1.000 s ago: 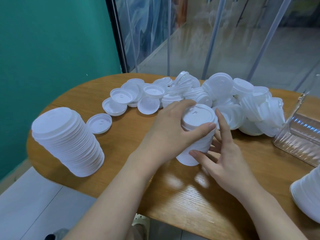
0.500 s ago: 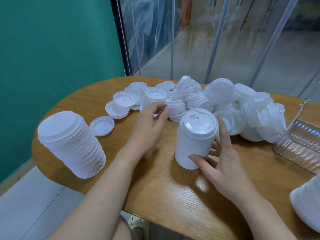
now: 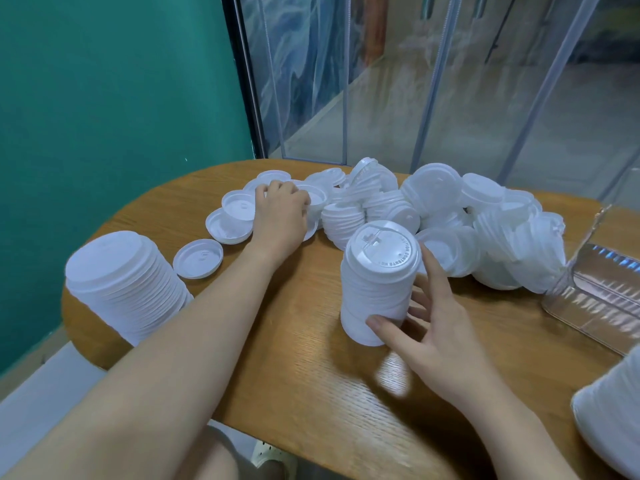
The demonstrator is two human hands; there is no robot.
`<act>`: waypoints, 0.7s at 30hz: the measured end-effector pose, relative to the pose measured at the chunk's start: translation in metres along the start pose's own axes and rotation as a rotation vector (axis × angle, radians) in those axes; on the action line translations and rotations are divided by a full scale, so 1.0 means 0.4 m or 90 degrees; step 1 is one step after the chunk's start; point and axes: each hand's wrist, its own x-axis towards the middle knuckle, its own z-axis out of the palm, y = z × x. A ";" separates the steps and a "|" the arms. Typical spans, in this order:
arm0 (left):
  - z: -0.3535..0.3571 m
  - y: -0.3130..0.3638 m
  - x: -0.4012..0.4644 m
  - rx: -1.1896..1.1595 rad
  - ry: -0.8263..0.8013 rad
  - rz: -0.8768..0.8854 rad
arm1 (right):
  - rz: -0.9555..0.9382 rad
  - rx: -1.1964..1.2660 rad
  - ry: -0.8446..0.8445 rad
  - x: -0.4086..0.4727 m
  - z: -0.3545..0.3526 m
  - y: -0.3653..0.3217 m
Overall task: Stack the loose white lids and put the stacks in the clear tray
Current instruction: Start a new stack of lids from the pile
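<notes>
A stack of white lids (image 3: 375, 282) stands on the wooden table (image 3: 311, 375) at the middle. My right hand (image 3: 426, 327) steadies it from the right, thumb at its base and fingers along its side. My left hand (image 3: 280, 213) reaches into the loose white lids (image 3: 450, 216) at the back and lies over a single lid (image 3: 315, 199), fingers bent down on it. The clear tray (image 3: 599, 299) sits at the right edge, partly out of view.
A taller stack of lids (image 3: 128, 282) leans at the table's left edge. One lid (image 3: 198, 258) lies alone beside it. Another white stack (image 3: 609, 410) shows at the lower right corner. A teal wall (image 3: 104, 98) and glass panels stand behind.
My left hand left the top of the middle stack and reached back-left into the loose lids. My right hand stayed on the stack.
</notes>
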 end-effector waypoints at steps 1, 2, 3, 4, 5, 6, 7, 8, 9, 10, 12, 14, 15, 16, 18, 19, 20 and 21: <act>-0.004 0.000 -0.006 -0.002 0.008 -0.005 | 0.000 -0.005 0.002 -0.001 -0.001 0.001; -0.013 0.002 -0.014 -0.005 0.017 -0.008 | -0.001 -0.008 0.004 -0.002 0.000 0.002; -0.025 0.004 -0.023 -0.010 0.024 -0.011 | -0.002 -0.008 0.006 -0.002 0.001 0.002; -0.043 0.007 -0.033 -0.019 0.029 -0.019 | -0.001 -0.006 0.007 -0.003 0.002 0.001; -0.061 0.008 -0.045 -0.037 0.028 -0.028 | 0.002 -0.004 0.008 -0.004 0.003 0.000; -0.083 0.012 -0.060 -0.067 0.024 -0.036 | 0.003 -0.003 0.008 -0.005 0.004 -0.002; -0.106 0.016 -0.081 -0.112 0.020 -0.048 | 0.003 -0.004 0.008 -0.005 0.005 -0.003; -0.129 0.020 -0.106 -0.175 0.016 -0.075 | 0.003 -0.007 0.008 -0.005 0.007 -0.004; -0.154 0.027 -0.136 -0.253 0.012 -0.116 | 0.004 -0.009 0.007 -0.006 0.008 -0.003; -0.175 0.033 -0.169 -0.334 0.009 -0.164 | 0.005 -0.011 0.006 -0.006 0.010 -0.002; -0.209 0.043 -0.233 -0.478 0.007 -0.254 | 0.008 -0.014 0.005 -0.007 0.015 -0.001; -0.218 0.041 -0.281 -0.624 -0.021 -0.338 | 0.016 -0.016 0.003 -0.007 0.020 0.003; -0.214 0.036 -0.298 -0.685 -0.043 -0.378 | 0.019 -0.018 0.003 -0.007 0.024 0.005; -0.205 0.032 -0.314 -0.721 -0.065 -0.414 | 0.020 -0.022 0.006 -0.008 0.027 0.005; -0.179 0.022 -0.337 -0.703 -0.108 -0.451 | 0.022 -0.032 0.018 -0.008 0.034 0.007; -0.169 0.020 -0.346 -0.670 -0.124 -0.447 | 0.023 -0.035 0.023 -0.009 0.036 0.009; -0.159 0.018 -0.351 -0.626 -0.132 -0.427 | 0.025 -0.036 0.027 -0.009 0.037 0.010; -0.153 0.017 -0.354 -0.574 -0.132 -0.393 | 0.028 -0.036 0.029 -0.009 0.037 0.012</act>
